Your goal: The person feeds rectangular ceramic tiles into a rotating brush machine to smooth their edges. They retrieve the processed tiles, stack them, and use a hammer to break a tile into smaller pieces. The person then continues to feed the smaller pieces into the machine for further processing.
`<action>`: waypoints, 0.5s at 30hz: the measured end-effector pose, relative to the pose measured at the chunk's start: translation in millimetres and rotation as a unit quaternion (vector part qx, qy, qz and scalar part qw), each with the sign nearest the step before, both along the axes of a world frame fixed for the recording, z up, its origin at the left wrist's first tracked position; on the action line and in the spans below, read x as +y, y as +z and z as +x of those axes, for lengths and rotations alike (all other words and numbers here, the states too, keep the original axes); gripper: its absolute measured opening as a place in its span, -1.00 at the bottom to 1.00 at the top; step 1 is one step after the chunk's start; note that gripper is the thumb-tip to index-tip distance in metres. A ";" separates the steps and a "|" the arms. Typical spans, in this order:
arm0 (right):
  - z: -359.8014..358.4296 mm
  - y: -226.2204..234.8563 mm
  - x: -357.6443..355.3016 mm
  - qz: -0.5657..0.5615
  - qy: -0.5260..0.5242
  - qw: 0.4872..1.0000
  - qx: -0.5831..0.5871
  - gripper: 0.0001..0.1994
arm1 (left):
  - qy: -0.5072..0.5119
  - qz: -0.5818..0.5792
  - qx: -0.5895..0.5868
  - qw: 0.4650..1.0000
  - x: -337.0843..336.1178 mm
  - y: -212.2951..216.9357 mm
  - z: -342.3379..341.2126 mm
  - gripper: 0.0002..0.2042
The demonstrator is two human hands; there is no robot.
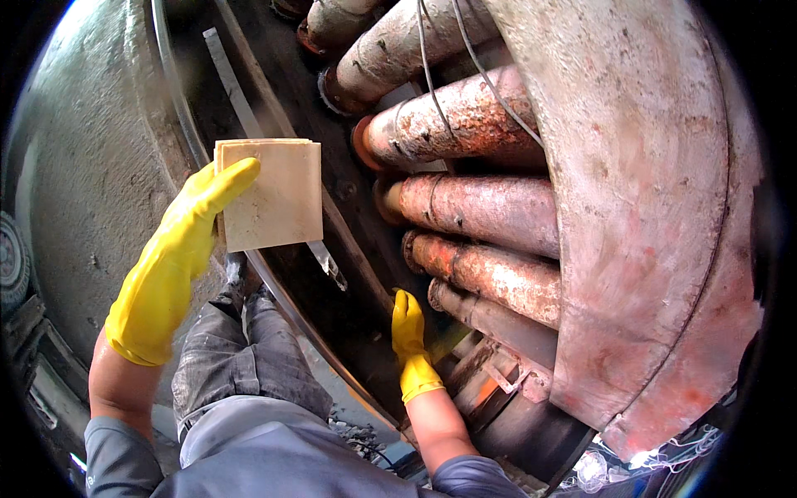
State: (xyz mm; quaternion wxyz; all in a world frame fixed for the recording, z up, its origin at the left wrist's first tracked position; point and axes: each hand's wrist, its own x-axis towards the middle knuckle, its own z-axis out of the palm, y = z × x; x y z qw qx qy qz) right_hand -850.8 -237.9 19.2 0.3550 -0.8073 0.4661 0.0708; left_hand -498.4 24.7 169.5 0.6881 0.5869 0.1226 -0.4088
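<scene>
1. Fingers of the left hand [178, 249], in a smooth yellow rubber glove, lie long and nearly straight across the left edge of a stack of thin square boards [271, 193], thumb hidden behind, pinching the stack upright in the upper left centre of the frame.
2. Boards in that stack are pale tan, matte and flat like plywood or pressed card, with several sheet edges showing stepped at the top and left corner.
3. Right hand [411, 344], gloved in the same yellow rubber, sits just below the middle of the frame with its fingers together and extended upward; they press against a dark, curved metal surface [357, 274], holding nothing that can be seen.
4. Both glove cuffs end at bare forearms, with grey sleeves at the lower edge and worn grey trousers [241, 357] between them.
5. A thin bright metal rim [290, 319] sweeps in an arc from the upper left down to the lower centre, passing behind the boards.
6. A narrow flat steel strip [237, 95] runs diagonally behind the stack, its chipped end poking out just under the boards' lower right corner.
7. Thick rusty pipes [473, 207], round, pitted, reddish-orange and grey, fan out across the upper centre, with thin wires draped over the upper ones.
8. A big rounded drum shell [656, 216], faded pink with flaking paint, fills the right side.
9. Rough grey concrete [91, 183] covers the left.
</scene>
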 end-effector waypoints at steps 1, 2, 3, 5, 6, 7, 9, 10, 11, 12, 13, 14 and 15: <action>0.2 1.3 0.7 0.000 0.002 1.000 -0.004 -0.56 | -0.001 0.014 -0.007 1.000 1.5 -0.4 -0.6 -0.37; 0.5 1.3 1.8 -0.001 0.003 1.000 -0.009 -0.56 | -0.003 0.029 -0.015 0.999 3.8 -1.9 -0.7 -0.36; -0.1 0.6 2.9 0.009 0.002 1.000 -0.020 -0.56 | -0.008 0.032 -0.012 0.999 9.3 -9.4 0.4 -0.34; -1.6 -0.3 6.0 0.027 0.001 0.999 -0.044 -0.56 | 0.021 0.039 -0.008 0.999 13.3 -7.2 -4.2 -0.33; -1.4 0.5 8.5 0.044 -0.010 0.998 -0.038 -0.55 | 0.036 0.041 -0.007 0.998 16.9 -7.8 -7.6 -0.33; -0.2 2.4 11.3 0.061 -0.021 0.997 -0.033 -0.53 | 0.039 0.029 -0.004 0.999 25.7 -17.3 -9.6 -0.34; 4.9 1.7 15.7 0.102 -0.079 0.990 -0.055 -0.46 | 0.033 0.017 -0.008 0.999 41.1 -24.4 -11.8 -0.35; 5.5 -0.7 16.6 0.126 -0.123 0.981 -0.080 -0.41 | 0.032 0.012 -0.010 0.999 47.0 -26.2 -13.7 -0.36; -3.4 -19.8 7.8 0.087 -0.108 0.986 -0.096 -0.37 | 0.058 0.075 -0.030 0.995 47.5 -21.6 -21.8 -0.39; -0.4 -33.4 1.1 0.035 -0.074 0.989 -0.124 -0.35 | 0.068 0.061 -0.025 0.996 53.2 -27.2 -23.1 -0.39; 4.0 -46.1 -6.2 -0.034 -0.033 0.995 -0.093 -0.36 | 0.078 0.047 -0.020 0.996 62.5 -35.4 -22.9 -0.39; 10.8 -60.3 -13.0 -0.102 0.009 0.993 -0.059 -0.37 | 0.090 0.034 -0.012 0.995 72.6 -44.5 -23.7 -0.39; 15.2 -83.5 -23.2 -0.171 0.027 0.985 -0.024 -0.38 | 0.114 0.024 -0.018 0.993 78.6 -50.2 -27.2 -0.38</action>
